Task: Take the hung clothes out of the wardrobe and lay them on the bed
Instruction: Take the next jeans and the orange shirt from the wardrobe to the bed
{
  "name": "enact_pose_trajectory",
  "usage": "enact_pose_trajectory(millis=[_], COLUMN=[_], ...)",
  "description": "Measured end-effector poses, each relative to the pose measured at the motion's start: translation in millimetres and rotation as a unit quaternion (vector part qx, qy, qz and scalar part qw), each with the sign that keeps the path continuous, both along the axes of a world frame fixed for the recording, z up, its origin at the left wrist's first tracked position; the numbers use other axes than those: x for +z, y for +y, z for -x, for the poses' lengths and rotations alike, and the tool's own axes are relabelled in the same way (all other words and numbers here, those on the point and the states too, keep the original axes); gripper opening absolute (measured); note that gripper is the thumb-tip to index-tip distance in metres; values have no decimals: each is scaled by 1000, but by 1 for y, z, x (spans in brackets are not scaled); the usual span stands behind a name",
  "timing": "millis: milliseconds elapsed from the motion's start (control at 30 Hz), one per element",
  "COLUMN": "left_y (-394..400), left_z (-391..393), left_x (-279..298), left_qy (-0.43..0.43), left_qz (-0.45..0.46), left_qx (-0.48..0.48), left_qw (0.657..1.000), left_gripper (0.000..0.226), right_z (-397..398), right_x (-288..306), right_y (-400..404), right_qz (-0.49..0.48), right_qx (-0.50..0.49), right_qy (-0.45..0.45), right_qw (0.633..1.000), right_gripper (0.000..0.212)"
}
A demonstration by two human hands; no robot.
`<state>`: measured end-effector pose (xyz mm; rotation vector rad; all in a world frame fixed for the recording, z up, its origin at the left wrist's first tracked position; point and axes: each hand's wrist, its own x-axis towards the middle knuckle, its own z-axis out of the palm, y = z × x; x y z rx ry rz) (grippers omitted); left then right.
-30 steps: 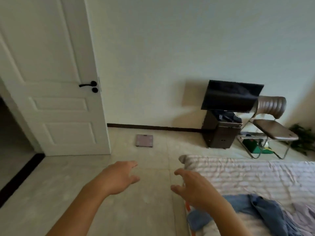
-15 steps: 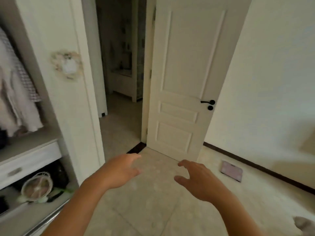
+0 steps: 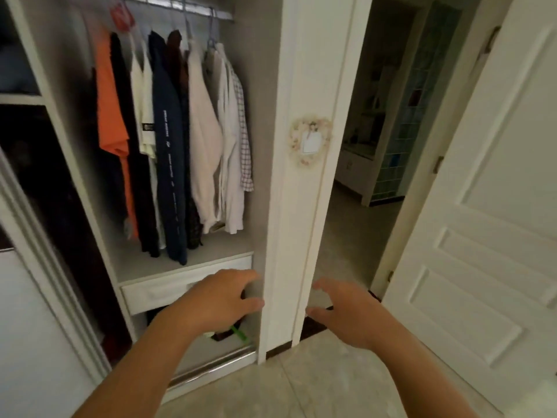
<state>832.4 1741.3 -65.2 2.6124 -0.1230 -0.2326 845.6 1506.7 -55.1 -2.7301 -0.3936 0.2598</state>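
- Two hands, left hand and right hand, hover with fingers loosely spread, grasping nothing.
- Hung clothes on the rail, well above the left fingers.
- White drawer just behind them; wardrobe post between both hands; open door right.

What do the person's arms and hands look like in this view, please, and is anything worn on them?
Both forearms are bare up to the frame's lower edge, with no sleeves in view. The left hand and right hand are bare too: no gloves, and no watch, bracelet or ring shows. The picture is slightly blurred, so finer details cannot be told.
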Motion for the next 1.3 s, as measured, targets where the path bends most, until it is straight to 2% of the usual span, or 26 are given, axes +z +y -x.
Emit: enact_pose_trajectory(millis=[133, 333, 533, 700, 767, 833, 933, 1033, 1133, 1200, 1300], left_y=[57, 116, 179, 255, 285, 311, 348, 385, 418, 434, 452], left_z=[-48, -109, -150, -182, -193, -202, -214, -228, -247, -261, -280], left_x=[2, 34, 72, 104, 117, 132, 152, 174, 193, 203, 211], left_qy=[-25, -52, -89, -140, -152, -169, -194, -190, -188, -202, -226], left_qz=[-20, -26, -61, -97, -81, -54, -43, -54, -117, -134, -136], left_qx=[66, 157, 207, 247, 248, 237, 215, 191, 189, 191, 176], left_qw=[997, 986, 972, 954, 953, 955, 956, 962, 957, 951, 948], left_gripper=[63, 61, 57, 60, 56, 41, 30, 39, 47, 50, 41], right_z=[-79, -181, -242, -279, -290, -300, -312, -324, -342, -356, -375], right_x=[4, 23, 62, 96, 114, 132, 164, 201, 236, 254, 273], right_y=[54, 133, 213, 287, 320, 358, 412, 464, 510, 536, 568], right_qz=[-7, -7, 1, 0, -22, -59, -109, -139, -162, -173, -164], right_qx=[81, 172, 247, 290, 310, 328, 321, 289, 249, 229, 197], right_qy=[-18, -37, -77, -119, -98, -58, -86, -155, -222, -250, -308], right_qw=[997, 984, 966, 949, 945, 941, 937, 934, 929, 925, 916], right_gripper=[52, 55, 42, 45, 50, 53, 53, 46, 47, 43, 29])
